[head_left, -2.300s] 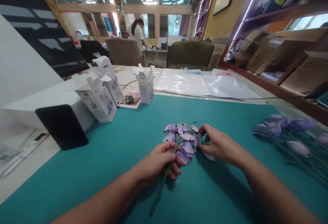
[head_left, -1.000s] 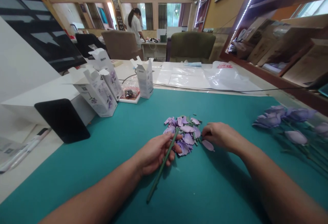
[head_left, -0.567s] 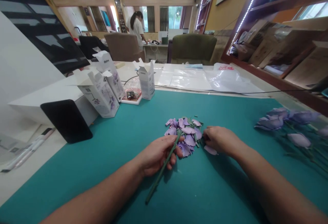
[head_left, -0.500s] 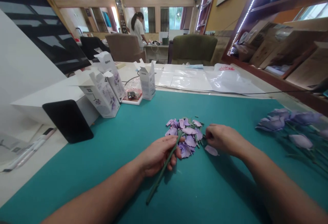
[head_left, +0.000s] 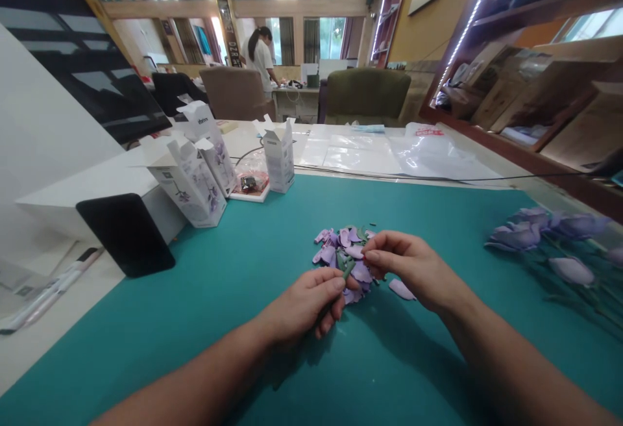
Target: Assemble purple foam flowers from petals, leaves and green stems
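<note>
My left hand (head_left: pixel 306 302) grips a green flower stem (head_left: pixel 347 270), and only its top end shows above my fingers. My right hand (head_left: pixel 409 270) is pinched close to that stem top, above a heap of lilac foam petals and green bits (head_left: pixel 343 257). Whether its fingertips hold anything small, I cannot tell. One loose lilac petal (head_left: pixel 402 289) lies just under my right wrist side. All of this rests on a teal cutting mat (head_left: pixel 146 328).
Finished lilac flowers (head_left: pixel 535 234) lie at the mat's right. Printed white boxes (head_left: pixel 187 182) and a black tablet (head_left: pixel 124 234) stand at the left. Plastic sheets (head_left: pixel 350 156) cover the table behind. A co-worker (head_left: pixel 257 56) stands far back beyond armchairs.
My right hand has moved left from beside the loose petal to the stem's top. The stem has swung in my left hand, and its long lower part no longer shows across the mat.
</note>
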Available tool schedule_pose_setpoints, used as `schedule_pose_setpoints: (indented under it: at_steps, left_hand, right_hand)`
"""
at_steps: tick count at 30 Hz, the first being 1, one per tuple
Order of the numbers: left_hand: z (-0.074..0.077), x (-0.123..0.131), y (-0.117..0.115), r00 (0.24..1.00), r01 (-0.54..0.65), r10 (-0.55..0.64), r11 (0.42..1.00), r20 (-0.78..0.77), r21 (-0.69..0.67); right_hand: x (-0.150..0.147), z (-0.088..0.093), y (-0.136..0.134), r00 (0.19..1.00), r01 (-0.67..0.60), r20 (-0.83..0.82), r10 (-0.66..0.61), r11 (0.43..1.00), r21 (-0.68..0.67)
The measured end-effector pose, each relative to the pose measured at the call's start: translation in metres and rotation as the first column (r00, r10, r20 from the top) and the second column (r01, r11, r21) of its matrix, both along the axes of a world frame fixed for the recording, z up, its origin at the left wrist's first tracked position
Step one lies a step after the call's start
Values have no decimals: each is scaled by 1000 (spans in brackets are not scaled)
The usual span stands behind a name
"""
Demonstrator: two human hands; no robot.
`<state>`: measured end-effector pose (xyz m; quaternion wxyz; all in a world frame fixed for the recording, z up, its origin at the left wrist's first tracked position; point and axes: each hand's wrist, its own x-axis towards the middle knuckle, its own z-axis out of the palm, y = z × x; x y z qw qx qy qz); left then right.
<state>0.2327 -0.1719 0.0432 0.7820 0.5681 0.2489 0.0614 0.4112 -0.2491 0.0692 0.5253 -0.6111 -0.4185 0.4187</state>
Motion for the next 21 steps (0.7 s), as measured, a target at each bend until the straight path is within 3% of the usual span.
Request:
schedule_pose_setpoints:
  at_steps: [5, 21]
  left_hand:
    - [5, -1, -3, 1000, 2, -1, 999, -24, 37]
    - [12, -1, -5, 999, -6, 9, 995, -33, 98]
  right_hand:
    - [-6, -3, 1, 998, -11, -65, 12, 1000, 8]
    - [-12, -3, 0, 997, -61, -53, 61, 998, 1]
